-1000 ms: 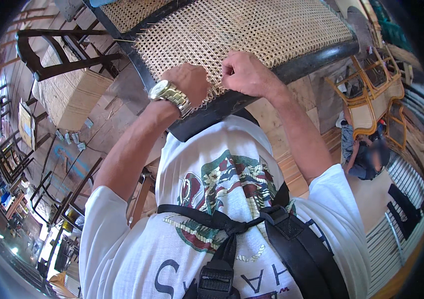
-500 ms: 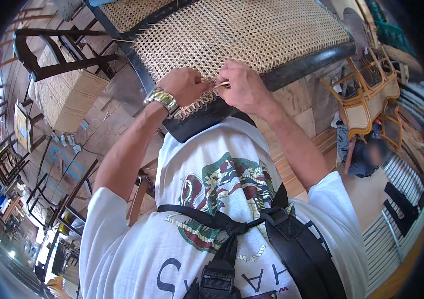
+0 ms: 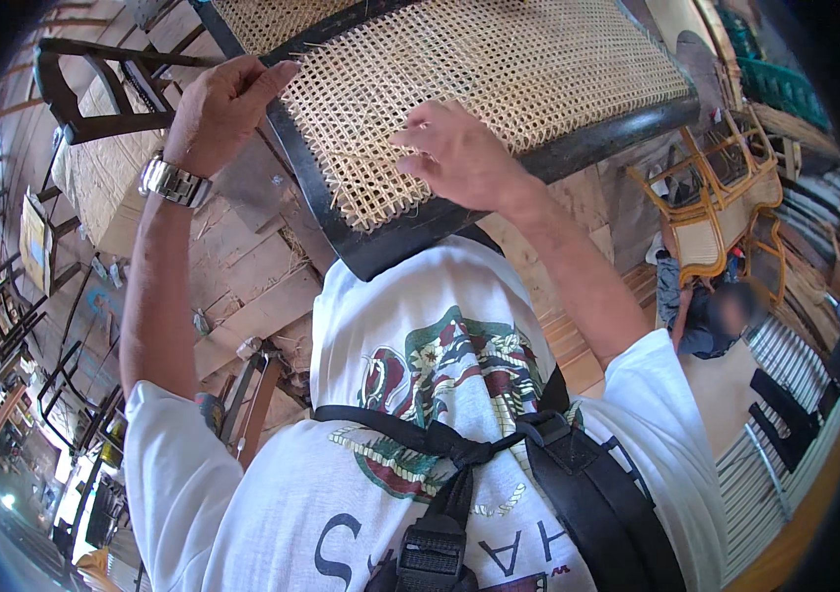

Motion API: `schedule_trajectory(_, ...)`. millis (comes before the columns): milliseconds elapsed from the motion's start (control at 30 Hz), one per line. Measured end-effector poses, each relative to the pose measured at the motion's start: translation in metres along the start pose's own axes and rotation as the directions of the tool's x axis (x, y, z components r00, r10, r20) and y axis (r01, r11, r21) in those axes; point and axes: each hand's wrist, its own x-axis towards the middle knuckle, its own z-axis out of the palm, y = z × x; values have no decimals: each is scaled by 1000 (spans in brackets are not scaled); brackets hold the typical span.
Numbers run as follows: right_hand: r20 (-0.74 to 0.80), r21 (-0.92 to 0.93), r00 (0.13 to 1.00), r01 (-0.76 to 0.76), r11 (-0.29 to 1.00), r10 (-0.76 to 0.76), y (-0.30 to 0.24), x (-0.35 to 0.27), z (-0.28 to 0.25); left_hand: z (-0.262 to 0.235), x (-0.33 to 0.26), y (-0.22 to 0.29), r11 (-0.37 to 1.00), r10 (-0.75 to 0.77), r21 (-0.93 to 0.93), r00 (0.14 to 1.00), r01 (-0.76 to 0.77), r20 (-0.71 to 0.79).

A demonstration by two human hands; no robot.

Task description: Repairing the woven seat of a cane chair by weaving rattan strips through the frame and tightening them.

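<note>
A woven cane panel (image 3: 499, 74) in a dark wooden frame (image 3: 578, 128) lies before me, its open weave of pale strips reaching close to the frame's near left corner. My left hand (image 3: 220, 111), with a metal watch on its wrist, is raised just past the frame's left edge. Its thumb and fingers are pinched together; whatever thin thing they may hold does not show. Over the near part of the cane, my right hand (image 3: 464, 158) hovers with fingers bent and thumb apart, slightly blurred. Nothing shows between them.
A dark wooden chair frame (image 3: 114, 94) stands at the left beside a cardboard box (image 3: 94, 187). On the right are light-brown chair frames (image 3: 726, 197) and a seated person (image 3: 711, 321). Several more chair frames crowd the far left.
My left hand has left the near edge of the cane and swung up and left past the frame. My right hand has shifted slightly left, and its fingers have parted.
</note>
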Motion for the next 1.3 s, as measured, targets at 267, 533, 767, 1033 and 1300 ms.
schedule_trajectory(267,305,801,850,-473,367,430,7,8,10,73,-37,7,998,-43,-40,988,50,151)
schedule_trajectory(533,94,103,931,-361,927,352,13,-8,-6,109,-31,54,964,-18,247,898,-101,440)
schedule_trajectory(767,142,185,915,-399,898,377,16,-9,-19,104,-23,90,838,-39,508,907,-199,419)
schedule_trajectory(1033,121,97,937,-340,936,328,20,-2,-13,136,-42,75,942,-79,337,968,-6,237)
schedule_trajectory(1300,97,122,950,-307,944,297,1,-11,-1,133,-37,51,970,-127,232,961,69,246)
